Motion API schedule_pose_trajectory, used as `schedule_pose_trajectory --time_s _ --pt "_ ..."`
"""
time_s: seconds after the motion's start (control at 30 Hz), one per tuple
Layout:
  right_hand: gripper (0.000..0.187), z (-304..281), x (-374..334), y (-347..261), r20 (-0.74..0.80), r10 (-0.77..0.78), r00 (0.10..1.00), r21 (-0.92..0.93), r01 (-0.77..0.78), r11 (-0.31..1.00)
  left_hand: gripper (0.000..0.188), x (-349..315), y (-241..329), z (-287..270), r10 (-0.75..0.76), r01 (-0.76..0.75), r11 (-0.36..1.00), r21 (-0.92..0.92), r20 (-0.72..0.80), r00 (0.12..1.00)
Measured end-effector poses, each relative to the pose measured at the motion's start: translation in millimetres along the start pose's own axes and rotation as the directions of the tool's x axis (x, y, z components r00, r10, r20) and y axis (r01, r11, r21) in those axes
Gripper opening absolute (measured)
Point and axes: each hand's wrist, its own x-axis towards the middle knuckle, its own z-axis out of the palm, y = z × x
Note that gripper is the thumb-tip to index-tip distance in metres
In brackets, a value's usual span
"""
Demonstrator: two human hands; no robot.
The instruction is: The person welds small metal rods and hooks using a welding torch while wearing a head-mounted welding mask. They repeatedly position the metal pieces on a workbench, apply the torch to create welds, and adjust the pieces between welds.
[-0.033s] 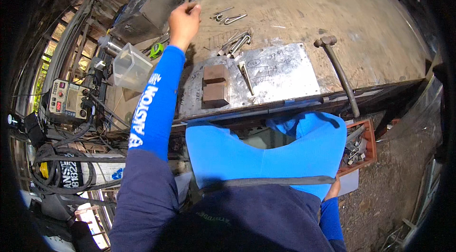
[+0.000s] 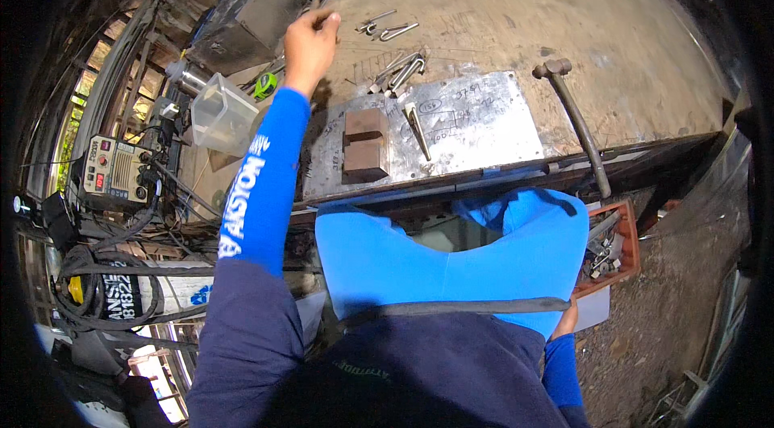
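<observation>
My left hand (image 2: pixel 311 45) reaches over the far left of the workbench, its fingers curled together. Whatever they hold, if anything, is hidden. Beside it stands a dark metal box (image 2: pixel 246 29), and bent metal rods (image 2: pixel 397 31) lie to its right. Down at my right side, my right hand (image 2: pixel 568 322) rests against my blue trousers, its fingers mostly out of sight. A slotted brown metal block (image 2: pixel 367 160) sits on a marked metal plate (image 2: pixel 492 130). Near the block lies a narrow V-shaped metal piece (image 2: pixel 416 131). More bent rods (image 2: pixel 403 72) are bunched at the plate's far edge.
A hammer (image 2: pixel 582 130) lies on the right, its handle overhanging the bench front. Leftward are a green tape measure (image 2: pixel 264 86), a clear plastic container (image 2: pixel 219 115), a welding machine (image 2: pixel 115 174) and coiled cables (image 2: pixel 81 275). An orange bin of metal scraps (image 2: pixel 627 255) stands below the bench.
My left hand has shifted very slightly left and toward me, its fingers still curled. My right hand and the things on the bench have not moved.
</observation>
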Motion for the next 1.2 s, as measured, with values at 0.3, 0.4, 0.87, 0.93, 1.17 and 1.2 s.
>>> schedule_pose_trajectory --time_s 0.3,0.4,0.87,0.93,1.17,1.2 --pt "0.044 -14.5 23.3 5.5 -0.024 0.013 1.000 0.035 -0.012 0.999 0.019 -239.9 62.7 -43.3 -0.228 0.217 0.956 -0.199 -0.032 0.973" --pt "0.044 -11.7 33.5 23.6 -0.029 -0.006 1.000 0.051 0.008 0.999 0.005 -361.2 58.9 -40.6 -0.118 0.189 0.934 -0.303 0.236 0.965" --pt "0.040 -24.1 43.1 18.8 -0.013 -0.076 0.997 0.108 0.077 0.991 0.038 -135.3 81.9 22.0 0.470 -0.694 0.713 0.098 0.669 0.577" --pt "0.039 -18.3 44.3 22.0 -0.049 -0.085 0.995 0.119 0.090 0.989 0.033 -105.6 73.8 35.7 0.452 -0.807 0.589 0.052 0.806 0.382" --pt "0.043 -7.1 41.2 26.0 -0.178 -0.126 0.976 -0.030 0.122 0.992 0.016 -67.7 54.2 46.5 0.332 -0.701 0.713 -0.002 0.882 0.335" --pt "0.043 -9.6 41.0 22.4 -0.144 -0.118 0.983 0.000 0.120 0.993 0.017 -65.3 54.8 38.9 0.385 -0.626 0.780 -0.002 0.790 0.477"
